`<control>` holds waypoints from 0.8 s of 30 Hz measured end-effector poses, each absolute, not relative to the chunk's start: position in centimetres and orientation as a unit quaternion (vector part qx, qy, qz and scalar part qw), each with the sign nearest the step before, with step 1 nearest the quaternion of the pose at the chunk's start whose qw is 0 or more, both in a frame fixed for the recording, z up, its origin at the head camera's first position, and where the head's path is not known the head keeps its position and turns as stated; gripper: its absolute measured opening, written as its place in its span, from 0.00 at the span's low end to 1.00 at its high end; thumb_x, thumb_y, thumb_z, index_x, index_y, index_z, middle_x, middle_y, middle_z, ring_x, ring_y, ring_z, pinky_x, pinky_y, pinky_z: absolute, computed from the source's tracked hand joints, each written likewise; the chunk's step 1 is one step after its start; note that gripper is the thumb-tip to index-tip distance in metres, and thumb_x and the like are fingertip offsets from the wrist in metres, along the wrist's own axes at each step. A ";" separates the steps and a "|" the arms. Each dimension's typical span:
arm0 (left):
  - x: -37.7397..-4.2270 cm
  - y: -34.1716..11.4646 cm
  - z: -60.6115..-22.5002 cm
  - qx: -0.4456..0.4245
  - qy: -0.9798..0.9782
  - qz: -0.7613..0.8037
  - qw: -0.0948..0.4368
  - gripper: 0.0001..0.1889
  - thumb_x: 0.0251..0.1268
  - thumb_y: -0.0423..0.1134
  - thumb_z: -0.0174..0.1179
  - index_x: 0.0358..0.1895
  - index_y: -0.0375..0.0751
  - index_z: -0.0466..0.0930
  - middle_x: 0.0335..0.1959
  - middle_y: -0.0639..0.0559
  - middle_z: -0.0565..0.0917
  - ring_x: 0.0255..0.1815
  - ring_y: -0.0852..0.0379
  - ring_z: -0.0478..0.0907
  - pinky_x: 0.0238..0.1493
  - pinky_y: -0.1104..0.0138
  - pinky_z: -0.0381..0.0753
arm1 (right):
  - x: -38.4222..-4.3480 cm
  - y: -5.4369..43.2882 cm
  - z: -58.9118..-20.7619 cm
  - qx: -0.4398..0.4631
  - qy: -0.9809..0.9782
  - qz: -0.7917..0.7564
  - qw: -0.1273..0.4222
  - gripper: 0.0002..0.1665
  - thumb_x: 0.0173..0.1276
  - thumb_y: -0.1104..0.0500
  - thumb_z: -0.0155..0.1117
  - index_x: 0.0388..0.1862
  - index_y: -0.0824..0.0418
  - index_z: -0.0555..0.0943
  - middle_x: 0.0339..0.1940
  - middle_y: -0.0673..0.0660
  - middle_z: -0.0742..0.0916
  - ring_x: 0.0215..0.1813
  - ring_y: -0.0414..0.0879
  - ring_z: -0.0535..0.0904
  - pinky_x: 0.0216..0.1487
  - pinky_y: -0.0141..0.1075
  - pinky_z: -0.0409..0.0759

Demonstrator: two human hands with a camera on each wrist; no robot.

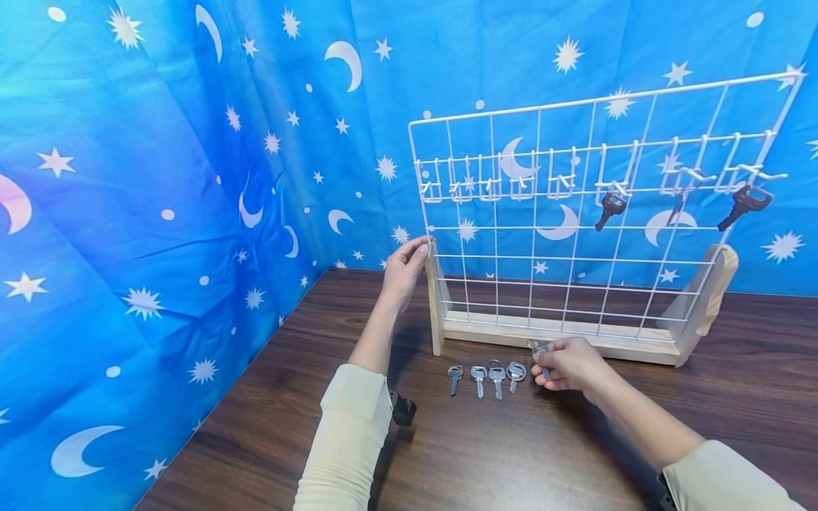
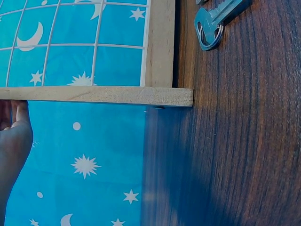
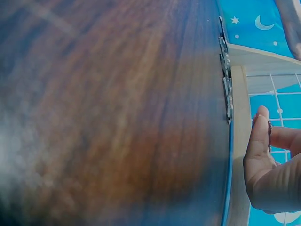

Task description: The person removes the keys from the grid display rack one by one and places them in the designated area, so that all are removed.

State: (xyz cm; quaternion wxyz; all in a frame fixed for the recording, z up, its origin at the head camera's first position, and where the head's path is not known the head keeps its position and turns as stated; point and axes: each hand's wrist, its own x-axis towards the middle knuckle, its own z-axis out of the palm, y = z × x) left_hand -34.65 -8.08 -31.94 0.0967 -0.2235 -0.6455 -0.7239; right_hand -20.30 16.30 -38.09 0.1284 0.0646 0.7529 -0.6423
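Observation:
My left hand [image 1: 404,275] grips the upper end of the left wooden side post [image 1: 437,305] of a white wire grid rack [image 1: 530,257]. In the left wrist view its fingertips meet the wood, though part of the hand is cut off. My right hand [image 1: 571,364] pinches a key [image 1: 543,352] between thumb and fingers, just in front of the rack's wooden base [image 1: 486,328]. The right wrist view shows only a thin edge of that key. Several silver keys [image 1: 497,382] with rings lie in a row on the table, left of my right hand.
White wire hooks [image 1: 522,186] line the rack's upper part. Dark keys hang toward the right, one key [image 1: 611,207] near the middle and another key [image 1: 745,204] at the far right. A blue star-and-moon cloth [image 1: 160,248] stands behind the brown wooden table [image 1: 460,461].

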 end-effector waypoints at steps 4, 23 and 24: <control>-34.6 -8.0 -31.9 -0.225 -0.644 -0.725 0.097 0.15 0.69 0.30 0.49 0.54 0.23 0.71 0.54 0.36 0.76 0.54 0.52 0.74 0.55 0.64 0.74 | -20.4 16.4 -38.5 0.073 0.746 -0.644 0.152 0.09 0.67 0.68 0.50 0.40 0.76 0.70 0.20 0.54 0.82 0.21 0.39 0.79 0.24 0.28 0.81; -34.6 -8.0 -31.9 -0.221 -0.641 -0.729 0.095 0.15 0.69 0.30 0.49 0.54 0.23 0.71 0.54 0.35 0.76 0.54 0.51 0.74 0.56 0.65 0.74 | -20.5 16.4 -39.7 0.078 0.762 -0.619 0.175 0.08 0.67 0.67 0.52 0.29 0.71 0.71 0.17 0.54 0.83 0.19 0.40 0.80 0.22 0.28 0.81; -34.6 -8.0 -31.9 -0.221 -0.642 -0.728 0.095 0.15 0.69 0.30 0.49 0.54 0.23 0.71 0.54 0.35 0.76 0.54 0.51 0.74 0.56 0.65 0.74 | -20.5 16.3 -39.7 0.079 0.772 -0.608 0.171 0.08 0.67 0.66 0.53 0.28 0.71 0.72 0.17 0.54 0.83 0.19 0.40 0.80 0.21 0.29 0.80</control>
